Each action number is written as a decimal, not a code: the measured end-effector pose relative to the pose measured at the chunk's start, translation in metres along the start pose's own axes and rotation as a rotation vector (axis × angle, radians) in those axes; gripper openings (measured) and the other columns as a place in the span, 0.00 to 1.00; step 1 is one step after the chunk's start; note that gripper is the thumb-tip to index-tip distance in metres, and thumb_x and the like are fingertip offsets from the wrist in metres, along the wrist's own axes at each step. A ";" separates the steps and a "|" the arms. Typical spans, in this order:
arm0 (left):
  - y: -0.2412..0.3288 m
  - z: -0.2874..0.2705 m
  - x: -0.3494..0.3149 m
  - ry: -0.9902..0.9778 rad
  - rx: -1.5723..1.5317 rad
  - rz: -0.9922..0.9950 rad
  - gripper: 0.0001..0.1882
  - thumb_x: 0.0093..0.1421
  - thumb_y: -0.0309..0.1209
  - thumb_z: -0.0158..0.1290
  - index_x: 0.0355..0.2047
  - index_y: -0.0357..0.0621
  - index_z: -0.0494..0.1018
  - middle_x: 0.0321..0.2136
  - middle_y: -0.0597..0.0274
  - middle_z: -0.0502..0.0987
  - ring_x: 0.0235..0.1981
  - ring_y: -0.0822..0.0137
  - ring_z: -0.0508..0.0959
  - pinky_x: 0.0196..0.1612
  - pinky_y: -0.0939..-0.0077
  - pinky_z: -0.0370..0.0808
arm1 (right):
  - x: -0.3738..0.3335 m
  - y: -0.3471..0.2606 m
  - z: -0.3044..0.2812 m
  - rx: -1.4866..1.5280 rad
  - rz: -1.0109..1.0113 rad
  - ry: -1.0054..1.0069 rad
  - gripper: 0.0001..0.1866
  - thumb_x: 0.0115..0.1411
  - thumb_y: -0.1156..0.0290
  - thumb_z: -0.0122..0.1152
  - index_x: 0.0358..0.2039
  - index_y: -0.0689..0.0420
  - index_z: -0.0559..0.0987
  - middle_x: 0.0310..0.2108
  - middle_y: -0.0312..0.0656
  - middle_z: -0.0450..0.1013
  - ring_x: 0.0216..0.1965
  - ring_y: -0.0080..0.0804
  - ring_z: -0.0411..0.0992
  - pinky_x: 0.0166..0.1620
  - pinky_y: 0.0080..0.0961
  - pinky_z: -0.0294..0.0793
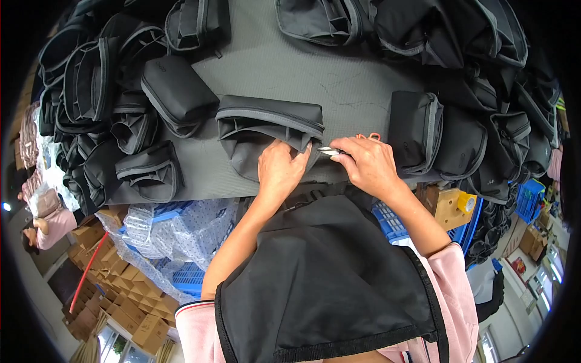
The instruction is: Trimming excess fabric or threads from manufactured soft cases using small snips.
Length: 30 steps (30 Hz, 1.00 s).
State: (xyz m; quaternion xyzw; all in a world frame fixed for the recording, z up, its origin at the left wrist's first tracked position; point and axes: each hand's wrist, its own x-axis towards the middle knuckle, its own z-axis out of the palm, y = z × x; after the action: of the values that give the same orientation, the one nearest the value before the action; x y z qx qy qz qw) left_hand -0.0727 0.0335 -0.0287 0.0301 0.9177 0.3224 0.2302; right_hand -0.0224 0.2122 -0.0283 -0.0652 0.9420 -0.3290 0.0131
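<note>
While the left hand [281, 168] pinches the lip of an open black pouch [269, 107], the right hand [372, 162] is closed around small scissors [327, 151], their tips just beside the pouch's right corner; whether they touch it, I cannot tell. That pouch lies midway along the near edge of the worktable [348, 78], mouth toward the person, grey lining showing, its depths too dark to read. A closed pouch [180, 91] sits just left. Heaped pouches [91, 78] line the left end, and more pouches [463, 142] crowd the right. Between them, grey tabletop stretches away beyond the held pouch. Below the near edge, clear plastic wrap [175, 233] drapes over a blue crate [190, 275].
</note>
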 end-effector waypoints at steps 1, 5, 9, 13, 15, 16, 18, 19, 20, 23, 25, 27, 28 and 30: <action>0.000 -0.001 0.000 -0.007 -0.027 -0.023 0.19 0.51 0.42 0.55 0.26 0.34 0.75 0.26 0.46 0.75 0.30 0.46 0.75 0.35 0.58 0.71 | -0.001 0.000 0.000 0.000 -0.002 0.000 0.08 0.49 0.71 0.62 0.32 0.56 0.77 0.26 0.39 0.76 0.25 0.39 0.73 0.29 0.30 0.71; 0.002 -0.003 0.001 -0.021 -0.032 -0.073 0.21 0.50 0.43 0.56 0.23 0.32 0.74 0.24 0.45 0.74 0.29 0.46 0.75 0.34 0.58 0.70 | -0.004 -0.001 0.002 0.061 0.049 0.021 0.09 0.49 0.71 0.62 0.33 0.56 0.78 0.27 0.39 0.76 0.26 0.38 0.74 0.29 0.28 0.72; 0.004 -0.004 0.001 -0.026 -0.050 -0.106 0.23 0.50 0.44 0.57 0.19 0.31 0.73 0.23 0.43 0.74 0.28 0.45 0.75 0.34 0.57 0.70 | -0.007 -0.004 0.005 0.140 0.074 0.103 0.09 0.49 0.73 0.63 0.33 0.56 0.78 0.27 0.41 0.76 0.26 0.38 0.74 0.30 0.27 0.72; 0.003 -0.004 0.001 -0.024 -0.072 -0.132 0.25 0.50 0.45 0.57 0.16 0.29 0.71 0.22 0.42 0.73 0.27 0.45 0.75 0.33 0.58 0.70 | -0.010 -0.007 0.008 0.148 0.076 0.128 0.10 0.49 0.74 0.63 0.34 0.57 0.78 0.27 0.42 0.76 0.26 0.39 0.74 0.30 0.28 0.72; 0.003 -0.004 0.001 -0.019 -0.078 -0.140 0.25 0.50 0.45 0.58 0.16 0.29 0.71 0.21 0.42 0.73 0.26 0.45 0.75 0.32 0.58 0.70 | -0.010 -0.006 0.011 0.164 0.078 0.144 0.09 0.50 0.75 0.62 0.34 0.57 0.78 0.27 0.42 0.76 0.25 0.36 0.74 0.30 0.26 0.72; 0.004 -0.005 0.001 -0.012 -0.087 -0.145 0.26 0.50 0.45 0.58 0.15 0.28 0.70 0.20 0.42 0.73 0.25 0.45 0.75 0.32 0.58 0.70 | -0.012 -0.007 0.012 0.163 0.076 0.143 0.09 0.50 0.75 0.62 0.34 0.57 0.78 0.27 0.42 0.76 0.25 0.36 0.74 0.30 0.26 0.72; -0.002 -0.004 0.005 -0.013 -0.109 -0.140 0.26 0.49 0.45 0.58 0.15 0.29 0.70 0.19 0.42 0.73 0.24 0.45 0.75 0.31 0.59 0.70 | -0.013 -0.011 0.014 0.264 0.145 0.242 0.09 0.51 0.76 0.60 0.35 0.59 0.77 0.27 0.42 0.75 0.24 0.32 0.73 0.30 0.21 0.71; -0.005 -0.004 0.006 -0.019 -0.129 -0.138 0.26 0.49 0.45 0.58 0.15 0.29 0.70 0.17 0.42 0.72 0.23 0.45 0.75 0.30 0.59 0.71 | -0.011 -0.013 0.014 0.263 0.143 0.239 0.09 0.51 0.76 0.60 0.35 0.59 0.77 0.27 0.42 0.75 0.24 0.32 0.73 0.30 0.21 0.71; -0.005 -0.005 0.009 -0.017 -0.131 -0.140 0.26 0.49 0.45 0.58 0.15 0.29 0.70 0.17 0.42 0.72 0.23 0.45 0.75 0.30 0.59 0.71 | -0.008 -0.015 0.013 0.286 0.159 0.220 0.09 0.51 0.77 0.60 0.35 0.60 0.77 0.26 0.42 0.75 0.24 0.29 0.72 0.30 0.20 0.70; -0.011 -0.003 0.015 -0.028 -0.227 -0.108 0.27 0.48 0.46 0.59 0.14 0.29 0.69 0.15 0.42 0.72 0.21 0.49 0.75 0.28 0.62 0.70 | -0.008 -0.015 0.012 0.379 0.220 0.185 0.10 0.51 0.78 0.60 0.35 0.62 0.77 0.27 0.42 0.75 0.23 0.27 0.71 0.30 0.17 0.69; -0.012 -0.006 0.017 -0.047 -0.248 -0.128 0.27 0.48 0.46 0.58 0.14 0.28 0.69 0.14 0.43 0.71 0.20 0.50 0.75 0.27 0.63 0.70 | -0.009 -0.016 0.006 0.460 0.234 0.185 0.11 0.50 0.79 0.60 0.36 0.62 0.77 0.28 0.41 0.75 0.24 0.25 0.70 0.31 0.18 0.70; -0.010 -0.011 0.020 -0.066 -0.268 -0.151 0.28 0.48 0.47 0.58 0.13 0.28 0.69 0.14 0.43 0.71 0.19 0.52 0.75 0.27 0.63 0.70 | -0.009 -0.023 0.000 0.421 0.181 0.135 0.12 0.49 0.79 0.61 0.37 0.61 0.77 0.28 0.41 0.75 0.24 0.26 0.71 0.31 0.19 0.70; -0.008 -0.013 0.021 -0.082 -0.254 -0.148 0.28 0.48 0.47 0.58 0.13 0.28 0.69 0.13 0.44 0.70 0.19 0.53 0.74 0.26 0.63 0.69 | -0.010 -0.025 -0.002 0.376 0.140 0.092 0.12 0.49 0.78 0.61 0.37 0.61 0.77 0.28 0.41 0.75 0.24 0.27 0.71 0.31 0.19 0.70; -0.007 -0.013 0.023 -0.097 -0.240 -0.145 0.28 0.48 0.47 0.58 0.13 0.28 0.69 0.12 0.44 0.70 0.18 0.54 0.74 0.26 0.63 0.69 | -0.009 -0.030 0.002 0.303 0.057 0.105 0.11 0.48 0.74 0.64 0.34 0.58 0.77 0.27 0.40 0.75 0.24 0.31 0.73 0.30 0.23 0.70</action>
State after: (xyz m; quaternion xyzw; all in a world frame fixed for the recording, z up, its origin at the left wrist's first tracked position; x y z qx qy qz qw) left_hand -0.0986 0.0252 -0.0329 -0.0483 0.8601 0.4105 0.2990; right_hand -0.0096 0.1891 -0.0111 -0.0183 0.8824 -0.4699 -0.0170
